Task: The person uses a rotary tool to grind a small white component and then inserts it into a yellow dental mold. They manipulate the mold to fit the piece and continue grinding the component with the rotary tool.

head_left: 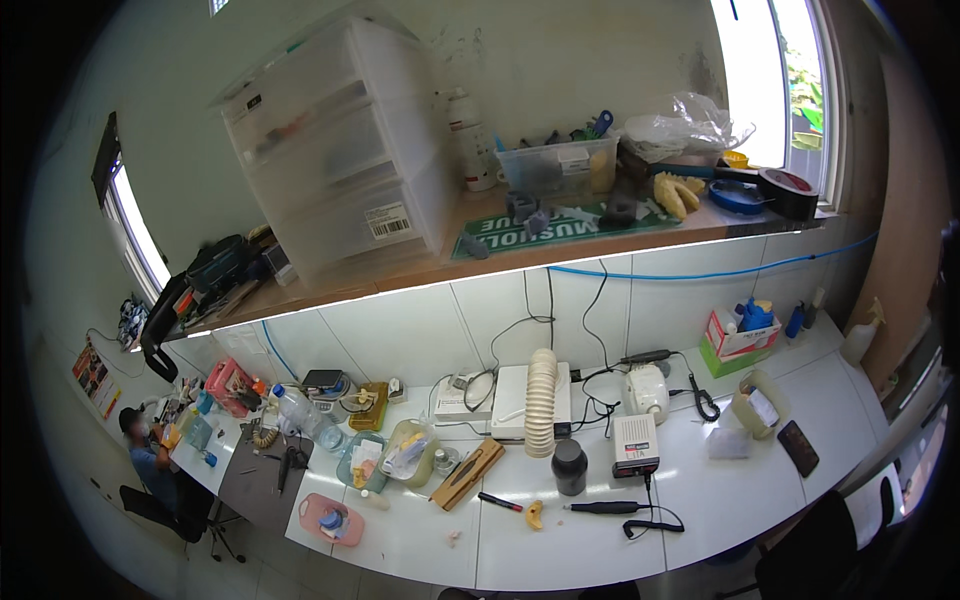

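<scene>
Neither of my hands is in view. On the white workbench (420,540) before me, a black pen-shaped handpiece (605,508) lies on its side, its coiled cord running up to a small white control box (634,445). To its left is a small yellow curved piece (535,514), like a dental model, with a dark marker (500,502) beside it. A black bottle (570,467) stands upright behind them. Further left lies a wooden block (468,475) with a slot. A ribbed cream hose (540,400) rises in front of a white box (508,402).
Left on the bench are a pink tray (318,508), two tubs and a clear bottle (305,415). A phone (798,448) lies right, near a pale container (745,405). Above runs a shelf (400,290) with a drawer unit (335,150). Far left, another person (150,455) sits working.
</scene>
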`<state>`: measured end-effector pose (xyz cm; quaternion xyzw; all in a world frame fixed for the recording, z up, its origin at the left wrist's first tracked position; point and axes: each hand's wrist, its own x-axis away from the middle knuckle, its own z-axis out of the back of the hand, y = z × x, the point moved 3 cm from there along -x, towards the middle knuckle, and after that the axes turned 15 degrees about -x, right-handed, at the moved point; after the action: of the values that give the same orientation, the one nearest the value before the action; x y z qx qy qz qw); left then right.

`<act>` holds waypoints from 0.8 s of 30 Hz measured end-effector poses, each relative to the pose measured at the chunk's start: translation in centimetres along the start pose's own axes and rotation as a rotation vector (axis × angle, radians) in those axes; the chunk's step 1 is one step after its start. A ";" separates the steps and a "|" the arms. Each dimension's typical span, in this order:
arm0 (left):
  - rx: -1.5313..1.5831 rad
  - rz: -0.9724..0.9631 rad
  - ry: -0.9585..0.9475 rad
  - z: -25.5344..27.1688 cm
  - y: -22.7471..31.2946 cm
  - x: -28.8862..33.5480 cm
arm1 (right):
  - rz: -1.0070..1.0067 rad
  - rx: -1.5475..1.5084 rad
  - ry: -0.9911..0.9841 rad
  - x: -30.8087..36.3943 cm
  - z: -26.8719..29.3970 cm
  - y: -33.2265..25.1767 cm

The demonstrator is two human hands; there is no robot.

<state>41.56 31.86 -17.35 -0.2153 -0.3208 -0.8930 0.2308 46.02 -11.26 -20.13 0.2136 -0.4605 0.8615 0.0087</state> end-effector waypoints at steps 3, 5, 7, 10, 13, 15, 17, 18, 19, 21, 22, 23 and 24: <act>-0.136 -0.088 0.114 2.2 -0.7 -5.9 | -0.059 0.010 0.066 -1.4 -3.0 -1.5; -0.206 -0.116 0.160 1.5 -1.9 -9.7 | -0.107 0.061 0.101 -1.9 -5.3 -2.1; -0.268 -0.135 0.204 0.6 -2.6 -13.0 | -0.139 0.088 0.140 -2.2 -7.6 -2.3; -0.327 -0.134 0.258 -1.4 -3.9 -15.4 | -0.205 0.128 0.195 -1.9 -10.4 -1.8; -0.308 -0.160 0.290 -3.2 -5.1 -18.8 | -0.283 0.210 0.247 -2.3 -12.1 -0.7; -0.290 -0.167 0.290 -4.6 -5.8 -19.4 | -0.336 0.248 0.256 -1.5 -13.1 0.4; -0.280 -0.172 0.315 -4.5 -6.6 -19.9 | -0.352 0.268 0.258 -1.7 -14.2 0.6; -0.256 -0.193 0.346 -4.2 -5.4 -20.9 | -0.339 0.288 0.277 -2.8 -13.2 0.0; -0.253 -0.189 0.356 -4.1 -5.9 -21.0 | -0.346 0.303 0.279 -2.9 -13.7 0.2; -0.249 -0.172 0.352 -5.0 -7.2 -20.9 | -0.377 0.339 0.281 -2.1 -14.5 0.9; -0.238 -0.167 0.359 -5.1 -7.2 -21.1 | -0.387 0.362 0.289 -2.1 -14.3 0.9; -0.226 -0.164 0.365 -5.2 -7.1 -21.4 | -0.395 0.383 0.296 -2.1 -14.1 0.8; -0.223 -0.156 0.373 -5.1 -7.0 -21.5 | -0.403 0.397 0.302 -2.1 -14.0 0.7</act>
<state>53.69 39.14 -35.75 -0.0453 -0.1877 -0.9623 0.1913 42.78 -0.12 -28.27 0.1675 -0.2254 0.9375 0.2055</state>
